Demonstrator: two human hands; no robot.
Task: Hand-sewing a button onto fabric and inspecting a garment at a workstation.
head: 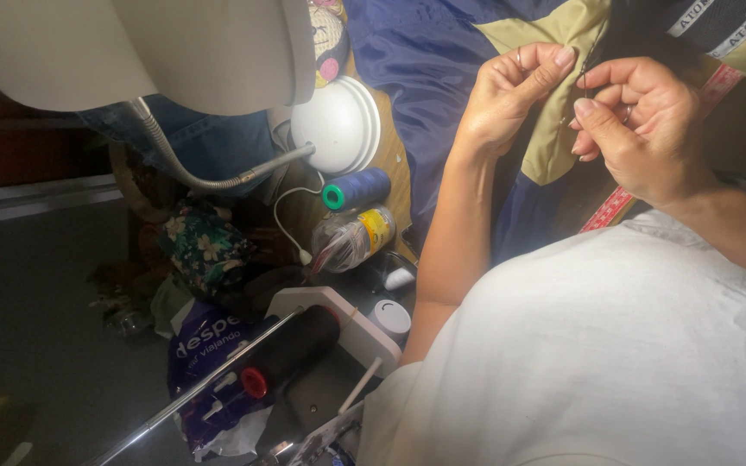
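My left hand (511,95) pinches the khaki fabric (554,129) at 9 o'clock of my right hand (636,121), which pinches something thread-thin at the seam between them.

Both arms reach forward; left hand (511,95) and right hand (636,125) are raised close together, fingers curled, fingertips pinched, nearly touching.

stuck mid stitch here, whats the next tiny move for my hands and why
Probably draw the right hand away to pull the thread through: both hands pinch close together at the olive fabric panel, the left hand gripping its edge.
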